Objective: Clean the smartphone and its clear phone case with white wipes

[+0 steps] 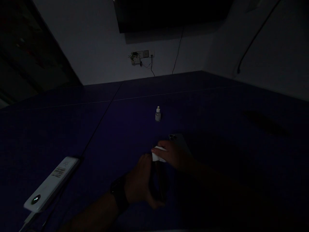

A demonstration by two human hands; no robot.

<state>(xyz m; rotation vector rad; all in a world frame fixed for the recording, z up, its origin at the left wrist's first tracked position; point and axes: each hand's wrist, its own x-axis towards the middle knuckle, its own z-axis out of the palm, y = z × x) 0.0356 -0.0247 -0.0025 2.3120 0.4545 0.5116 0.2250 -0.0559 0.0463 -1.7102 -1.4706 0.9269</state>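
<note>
In the dim light my left hand [145,180], with a black watch on its wrist, grips a dark slab [161,180] by its long side. The slab looks like a phone, though the dark hides its details. A folded white wipe [158,156] is pinched in my right hand [175,156] and pressed on the slab's far end. Behind my right hand lies a phone [180,139] with its camera lenses up, partly covered by that hand and arm. Beyond both hands a small dropper bottle [157,115] with a white cap stands upright.
To the left lies a long white device [51,183] with a lit round display and a cable at its near end. The dark blue surface [116,129] reaches back to a wall with power sockets [141,56]. A dark flat thing [265,122] is faintly visible at right.
</note>
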